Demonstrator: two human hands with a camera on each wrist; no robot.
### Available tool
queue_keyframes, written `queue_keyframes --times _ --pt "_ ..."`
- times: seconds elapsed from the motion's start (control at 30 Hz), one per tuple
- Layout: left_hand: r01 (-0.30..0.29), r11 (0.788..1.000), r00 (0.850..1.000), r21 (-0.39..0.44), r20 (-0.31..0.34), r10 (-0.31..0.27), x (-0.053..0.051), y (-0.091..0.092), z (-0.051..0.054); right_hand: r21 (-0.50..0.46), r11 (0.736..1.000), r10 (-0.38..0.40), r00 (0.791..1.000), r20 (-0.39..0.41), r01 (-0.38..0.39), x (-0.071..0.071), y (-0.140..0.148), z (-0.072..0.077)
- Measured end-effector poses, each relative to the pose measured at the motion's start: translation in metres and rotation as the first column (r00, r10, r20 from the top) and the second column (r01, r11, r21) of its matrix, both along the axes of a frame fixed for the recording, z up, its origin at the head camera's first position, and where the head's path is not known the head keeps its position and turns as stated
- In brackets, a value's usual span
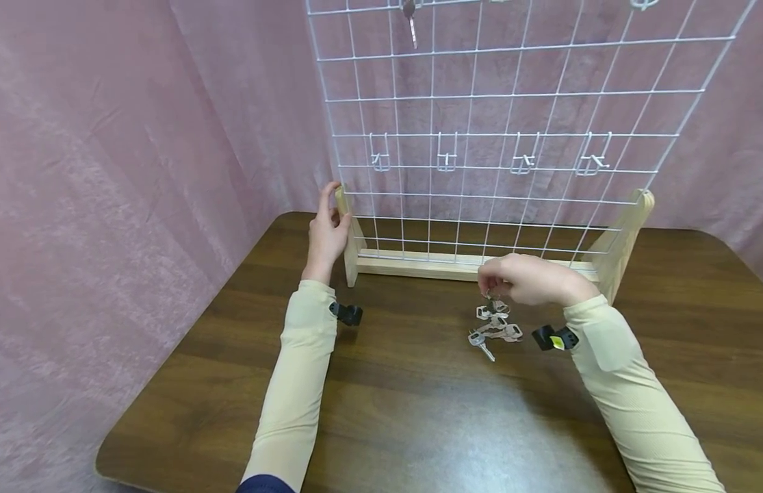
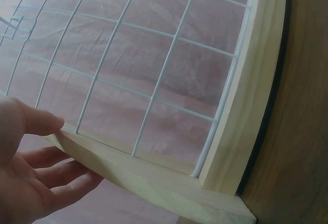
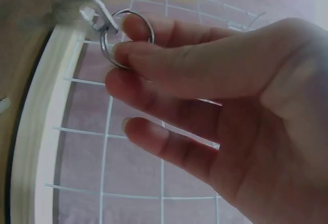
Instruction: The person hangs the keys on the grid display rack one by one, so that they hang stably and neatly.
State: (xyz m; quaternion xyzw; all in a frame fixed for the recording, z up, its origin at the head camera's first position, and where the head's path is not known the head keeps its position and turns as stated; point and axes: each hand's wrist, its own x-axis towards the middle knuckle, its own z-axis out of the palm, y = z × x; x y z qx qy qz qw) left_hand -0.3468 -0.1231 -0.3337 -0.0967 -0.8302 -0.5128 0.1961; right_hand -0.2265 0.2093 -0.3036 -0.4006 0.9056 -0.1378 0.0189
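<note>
Hanging just above the wooden table [image 1: 418, 383], a blurred key [image 3: 72, 11] is attached to a metal ring [image 3: 105, 48], which the right hand [image 1: 532, 279] pinches between thumb and forefinger. Directly below lies a cluster of keys [image 1: 497, 333]; whether the held key touches it cannot be told. Behind stands a white wire grid [image 1: 477, 50] in a pale wooden base [image 1: 412, 268]. The left hand [image 1: 328, 239] grips the base's left upright [image 1: 351, 257], thumb and fingers on opposite sides. Four hooks [image 1: 447, 162] line the grid's lower part; another key [image 1: 412, 31] hangs higher, left of centre. Pink curtain [image 1: 141, 171] forms the background.
</note>
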Motion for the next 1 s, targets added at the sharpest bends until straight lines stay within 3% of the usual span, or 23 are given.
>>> queue_keyframes --times 0.4,0.63,1.0 --pt "-0.020 1.000 1.000 -0.010 -0.003 0.020 0.001 -0.002 -0.004 -0.001 0.991 -0.131 0.988 -0.081 0.131 0.008 -0.004 0.009" --pt "-0.014 1.000 1.000 -0.010 -0.004 0.014 0.000 -0.002 -0.005 -0.032 0.989 -0.145 0.977 -0.154 0.141 0.009 -0.004 0.011" --pt "-0.016 1.000 1.000 -0.024 -0.022 0.015 0.000 0.001 -0.001 -0.143 0.986 -0.135 0.920 -0.368 0.088 0.008 -0.001 0.012"
